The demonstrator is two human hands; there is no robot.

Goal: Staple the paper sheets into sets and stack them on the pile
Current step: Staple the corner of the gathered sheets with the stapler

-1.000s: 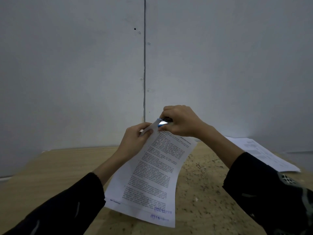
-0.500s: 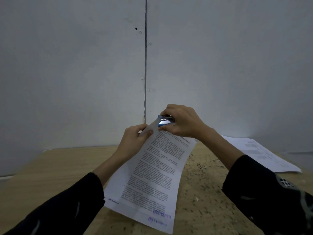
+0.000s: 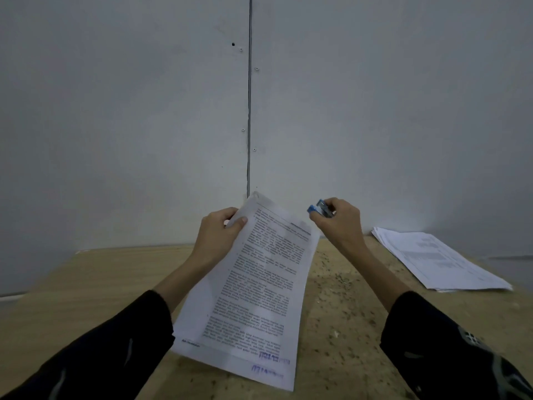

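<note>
A set of printed paper sheets [image 3: 253, 287] hangs tilted above the table, pinched near its top left corner by my left hand [image 3: 219, 235]. A small blue and silver stapler [image 3: 320, 210] sits in my right hand [image 3: 339, 223], held just right of the sheets' top edge and apart from them. A pile of white printed sheets [image 3: 432, 258] lies flat on the table at the far right, by the wall.
The wooden table [image 3: 86, 284] runs to a grey wall [image 3: 144, 111] close behind it. Dark specks and small scraps litter the tabletop [image 3: 343, 307] between the held sheets and the pile.
My right hand has pulled the stapler off the sheets' top corner and moved right. The top corner now stands free, held only by my left hand.
</note>
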